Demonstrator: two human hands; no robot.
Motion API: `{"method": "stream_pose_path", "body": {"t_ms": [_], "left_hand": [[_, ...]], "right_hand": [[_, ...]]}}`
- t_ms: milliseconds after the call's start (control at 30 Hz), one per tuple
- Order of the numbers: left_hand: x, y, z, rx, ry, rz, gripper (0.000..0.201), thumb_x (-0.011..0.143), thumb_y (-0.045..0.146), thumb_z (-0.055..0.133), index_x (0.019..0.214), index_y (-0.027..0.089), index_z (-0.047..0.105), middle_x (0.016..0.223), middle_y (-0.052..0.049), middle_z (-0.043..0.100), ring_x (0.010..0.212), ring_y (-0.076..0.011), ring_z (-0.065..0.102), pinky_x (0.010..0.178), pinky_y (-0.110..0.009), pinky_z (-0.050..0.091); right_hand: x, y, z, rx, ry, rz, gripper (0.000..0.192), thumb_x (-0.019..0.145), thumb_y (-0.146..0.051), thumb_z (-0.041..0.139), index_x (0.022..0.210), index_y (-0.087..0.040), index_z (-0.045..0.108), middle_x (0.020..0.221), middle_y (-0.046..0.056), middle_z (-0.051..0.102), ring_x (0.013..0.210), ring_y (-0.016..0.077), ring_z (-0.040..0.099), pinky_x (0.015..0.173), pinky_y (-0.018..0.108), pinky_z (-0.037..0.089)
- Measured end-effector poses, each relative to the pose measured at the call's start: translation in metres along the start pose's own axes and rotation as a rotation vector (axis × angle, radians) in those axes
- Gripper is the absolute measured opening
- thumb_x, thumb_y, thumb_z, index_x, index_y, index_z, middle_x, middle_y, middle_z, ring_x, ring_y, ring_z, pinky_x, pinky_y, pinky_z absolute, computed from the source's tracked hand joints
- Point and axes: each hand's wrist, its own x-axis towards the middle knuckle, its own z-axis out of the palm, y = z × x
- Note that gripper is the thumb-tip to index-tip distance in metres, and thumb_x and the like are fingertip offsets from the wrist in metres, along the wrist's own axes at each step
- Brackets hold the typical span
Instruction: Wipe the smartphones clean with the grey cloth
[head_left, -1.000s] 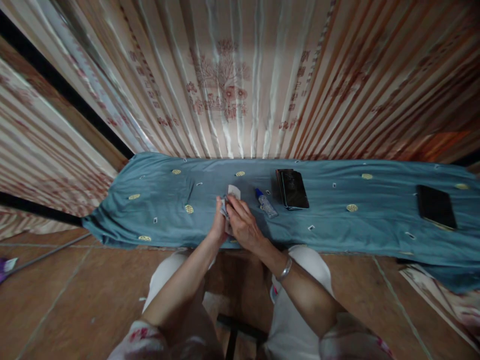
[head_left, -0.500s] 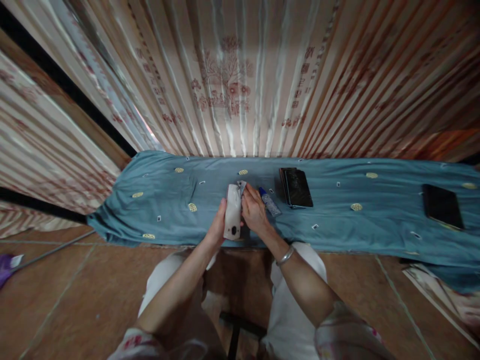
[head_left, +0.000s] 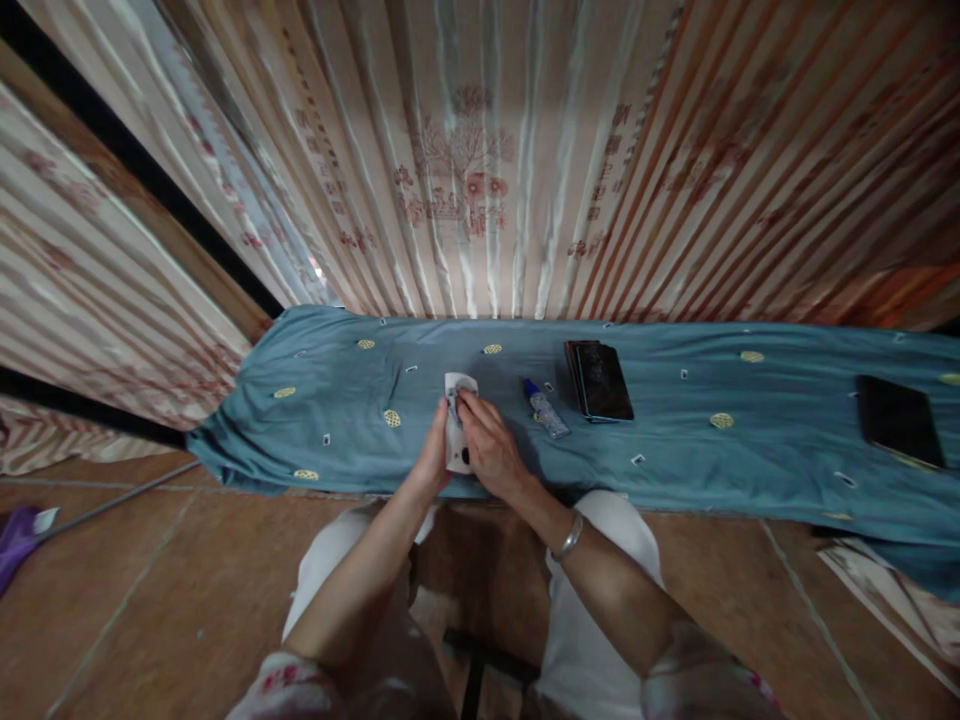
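A white phone (head_left: 457, 440) lies back up at the near edge of the blue cloth (head_left: 675, 440), camera hole toward me. My left hand (head_left: 433, 458) grips its left side. My right hand (head_left: 489, 452) lies over its right half, fingers pressing a small grey wipe (head_left: 453, 402) onto the upper part. A metal bangle sits on my right wrist.
A small clear bottle with a blue cap (head_left: 546, 410) lies just right of my hands. Two stacked dark phones (head_left: 600, 380) lie beyond it, another dark phone (head_left: 898, 420) far right. Pleated patterned curtains (head_left: 465, 170) hang behind the table. My knees in white trousers sit below the table edge.
The white phone was hidden by my hands, then showed with my right hand at its top; now my right hand has come back down over it with the wipe.
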Motion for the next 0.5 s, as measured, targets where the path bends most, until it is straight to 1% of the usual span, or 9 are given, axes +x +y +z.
{"method": "stream_pose_path", "body": {"t_ms": [67, 100, 167, 267, 333, 400, 467, 500], "left_hand": [[0.003, 0.008, -0.006, -0.042, 0.000, 0.001, 0.052, 0.096, 0.045, 0.032, 0.116, 0.010, 0.065, 0.093, -0.011, 0.074, 0.089, -0.0187, 0.071, 0.083, -0.024, 0.054], [0.004, 0.012, -0.008, -0.055, -0.035, 0.000, 0.054, 0.096, 0.047, 0.032, 0.113, 0.010, 0.066, 0.090, -0.011, 0.074, 0.085, -0.0185, 0.071, 0.079, -0.025, 0.055], [0.004, 0.020, -0.012, -0.069, -0.055, 0.023, 0.052, 0.094, 0.049, 0.035, 0.104, 0.010, 0.068, 0.084, -0.010, 0.074, 0.073, -0.0164, 0.071, 0.072, -0.025, 0.057], [0.001, 0.027, -0.014, -0.085, -0.061, 0.046, 0.049, 0.095, 0.047, 0.034, 0.100, 0.012, 0.068, 0.081, -0.008, 0.074, 0.064, -0.0131, 0.068, 0.066, -0.024, 0.056], [0.000, 0.029, -0.013, -0.095, -0.058, 0.047, 0.050, 0.096, 0.046, 0.031, 0.101, 0.013, 0.068, 0.080, -0.008, 0.074, 0.063, -0.0129, 0.067, 0.065, -0.023, 0.056], [0.000, 0.027, -0.010, -0.097, -0.057, 0.034, 0.052, 0.096, 0.048, 0.030, 0.100, 0.012, 0.069, 0.078, -0.008, 0.074, 0.061, -0.0130, 0.067, 0.064, -0.023, 0.056], [0.001, 0.022, -0.007, -0.085, -0.061, 0.001, 0.057, 0.095, 0.051, 0.029, 0.100, 0.010, 0.070, 0.075, -0.009, 0.073, 0.061, -0.0139, 0.067, 0.067, -0.023, 0.056], [0.001, 0.019, -0.005, -0.075, -0.062, -0.012, 0.060, 0.095, 0.053, 0.028, 0.101, 0.009, 0.069, 0.075, -0.009, 0.073, 0.064, -0.0149, 0.068, 0.070, -0.024, 0.056]], "right_hand": [[-0.006, -0.012, 0.005, 0.007, -0.024, -0.068, 0.045, 0.095, -0.015, 0.030, 0.136, -0.006, 0.047, 0.137, 0.019, 0.051, 0.133, 0.0227, 0.042, 0.109, 0.041, 0.040], [-0.009, -0.017, 0.006, 0.008, -0.030, -0.091, 0.045, 0.096, -0.014, 0.030, 0.137, -0.008, 0.046, 0.137, 0.018, 0.052, 0.133, 0.0218, 0.042, 0.109, 0.040, 0.041], [-0.014, -0.026, 0.008, 0.006, -0.038, -0.130, 0.045, 0.096, -0.013, 0.029, 0.139, -0.012, 0.044, 0.136, 0.015, 0.053, 0.132, 0.0205, 0.044, 0.108, 0.040, 0.042], [-0.019, -0.034, 0.007, 0.016, -0.033, -0.183, 0.045, 0.096, -0.011, 0.030, 0.139, -0.010, 0.042, 0.135, 0.016, 0.054, 0.132, 0.0205, 0.044, 0.108, 0.039, 0.043], [-0.020, -0.035, 0.006, 0.023, -0.034, -0.201, 0.046, 0.096, -0.010, 0.030, 0.140, -0.010, 0.041, 0.134, 0.016, 0.054, 0.132, 0.0206, 0.044, 0.108, 0.039, 0.044], [-0.019, -0.033, 0.004, 0.014, -0.047, -0.190, 0.047, 0.095, -0.010, 0.029, 0.141, -0.012, 0.040, 0.135, 0.014, 0.054, 0.132, 0.0204, 0.044, 0.108, 0.040, 0.043], [-0.015, -0.027, 0.004, 0.004, -0.056, -0.159, 0.048, 0.095, -0.010, 0.029, 0.142, -0.014, 0.039, 0.138, 0.014, 0.052, 0.133, 0.0208, 0.043, 0.108, 0.042, 0.043], [-0.012, -0.023, 0.003, 0.002, -0.057, -0.141, 0.048, 0.095, -0.011, 0.029, 0.142, -0.013, 0.039, 0.139, 0.015, 0.050, 0.134, 0.0214, 0.042, 0.109, 0.043, 0.042]]}}
